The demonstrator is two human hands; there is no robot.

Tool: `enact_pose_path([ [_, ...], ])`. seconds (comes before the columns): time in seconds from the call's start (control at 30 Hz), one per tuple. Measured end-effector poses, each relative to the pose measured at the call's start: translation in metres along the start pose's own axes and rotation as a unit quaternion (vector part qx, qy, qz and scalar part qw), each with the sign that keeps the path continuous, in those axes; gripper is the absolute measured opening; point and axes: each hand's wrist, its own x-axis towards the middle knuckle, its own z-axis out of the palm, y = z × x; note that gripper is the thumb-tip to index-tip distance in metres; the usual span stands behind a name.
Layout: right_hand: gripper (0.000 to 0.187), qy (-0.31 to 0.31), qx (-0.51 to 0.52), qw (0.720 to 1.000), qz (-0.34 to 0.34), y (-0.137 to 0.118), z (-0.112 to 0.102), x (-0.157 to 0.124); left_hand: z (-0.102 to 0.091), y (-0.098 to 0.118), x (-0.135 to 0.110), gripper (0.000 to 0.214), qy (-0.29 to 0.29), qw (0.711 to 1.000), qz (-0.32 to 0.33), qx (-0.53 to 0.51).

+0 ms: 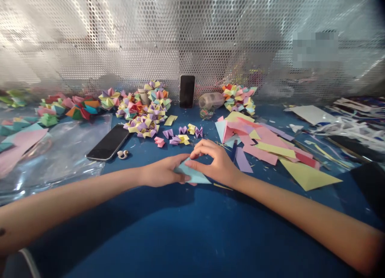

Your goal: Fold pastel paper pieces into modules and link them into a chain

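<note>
A light-blue piece of folded paper (197, 176) with a pointed right corner is held between my hands, just above the blue table. My left hand (164, 170) grips its left side, thumb on top and fingers partly hidden beneath. From the right, my right hand (215, 160) pinches the paper's upper edge between thumb and fingers. Beyond them lie small folded paper units in purple (174, 140), yellow (183, 139) and pink (159, 142).
Coloured paper sheets (264, 146) are heaped at right, near a yellow triangle (309, 174). At left are a phone (108, 142), earbuds (122, 154) and a plastic bag (69, 150). Folded-paper clusters (147, 113), a standing phone (187, 91) and a jar (211, 99) line the perforated metal wall (162, 37).
</note>
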Motion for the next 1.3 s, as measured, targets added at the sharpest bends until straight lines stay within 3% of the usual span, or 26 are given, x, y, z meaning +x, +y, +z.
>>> enact_pose_path([
  [0.1, 0.014, -0.035, 0.065, 0.997, 0.038, 0.006, -0.001, 0.002, -0.004, -0.004, 0.008, 0.051, -0.007, 0.998, -0.012, -0.059],
  [0.3, 0.016, 0.026, 0.151, 0.97, 0.187, 0.01, -0.002, -0.009, -0.009, -0.021, 0.015, 0.048, 0.194, 0.969, 0.033, -0.151],
  [0.4, 0.019, 0.013, 0.171, 0.962, 0.212, 0.011, -0.002, -0.009, -0.011, -0.025, 0.016, 0.045, 0.231, 0.955, 0.058, -0.175],
  [0.77, 0.023, 0.01, 0.198, 0.951, 0.238, 0.007, -0.004, -0.003, -0.012, -0.028, 0.016, 0.027, 0.234, 0.951, 0.064, -0.192],
  [1.3, 0.022, -0.01, 0.21, 0.952, 0.223, 0.008, -0.004, -0.005, -0.012, -0.028, 0.017, 0.022, 0.227, 0.95, 0.071, -0.205],
])
